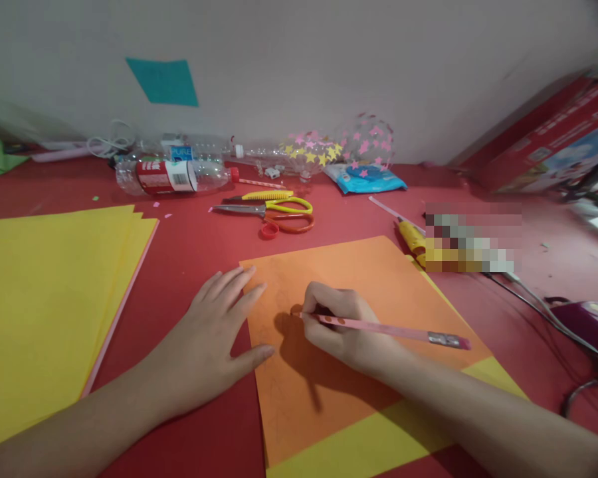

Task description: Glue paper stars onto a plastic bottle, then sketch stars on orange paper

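Note:
My right hand [346, 325] grips a pink pencil [379, 325] with an eraser end, its tip at the left part of an orange sheet of paper [369, 265]. Faint pencil lines show along that sheet's left side. My left hand [224, 332] lies with fingers spread, fingertips on the sheet's left edge and the palm over the red tabletop. Beneath the orange sheet, a yellow sheet [359, 441] sticks out at the front and right.
Left lies a stack of yellow paper [44, 299]. Scissors [264, 209], a yellow utility knife [266, 196], a red ring [269, 230] and a plastic bottle [174, 177] sit behind. A glue gun [412, 242], cables, a blue packet [369, 180] and a red box [553, 133] are to the right.

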`<act>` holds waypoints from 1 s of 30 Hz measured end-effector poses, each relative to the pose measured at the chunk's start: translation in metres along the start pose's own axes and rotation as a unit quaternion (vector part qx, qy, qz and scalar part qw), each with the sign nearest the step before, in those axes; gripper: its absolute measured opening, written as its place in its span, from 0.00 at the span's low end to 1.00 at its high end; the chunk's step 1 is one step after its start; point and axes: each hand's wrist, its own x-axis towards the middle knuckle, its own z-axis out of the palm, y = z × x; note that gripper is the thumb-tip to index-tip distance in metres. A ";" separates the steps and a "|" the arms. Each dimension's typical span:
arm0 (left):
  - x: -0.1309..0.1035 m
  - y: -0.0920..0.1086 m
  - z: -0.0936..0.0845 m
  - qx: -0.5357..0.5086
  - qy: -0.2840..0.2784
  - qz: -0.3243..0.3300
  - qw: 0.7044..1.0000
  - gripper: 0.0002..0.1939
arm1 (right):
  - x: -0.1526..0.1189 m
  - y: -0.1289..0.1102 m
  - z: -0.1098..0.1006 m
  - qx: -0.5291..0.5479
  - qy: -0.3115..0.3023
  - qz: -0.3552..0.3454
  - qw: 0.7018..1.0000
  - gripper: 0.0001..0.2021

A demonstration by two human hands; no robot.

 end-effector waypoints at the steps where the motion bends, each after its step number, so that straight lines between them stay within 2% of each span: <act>1: 0.000 0.000 0.000 -0.001 0.001 0.001 1.000 0.40 | 0.000 -0.001 0.000 0.000 0.001 0.008 1.000 0.06; 12: 0.001 -0.001 0.002 -0.011 0.023 0.016 1.000 0.39 | 0.001 -0.004 -0.002 -0.025 0.003 0.043 0.999 0.08; 16: 0.001 0.000 0.000 -0.004 0.002 0.007 1.000 0.40 | -0.001 -0.001 0.000 -0.032 0.003 0.002 0.999 0.07; 23: 0.000 0.000 -0.002 -0.008 0.004 0.002 1.000 0.40 | -0.002 0.008 0.006 -0.029 0.025 -0.132 0.991 0.08; 30: 0.000 0.000 0.000 -0.007 0.011 0.004 1.000 0.40 | -0.002 0.006 0.007 -0.024 0.018 -0.180 0.983 0.09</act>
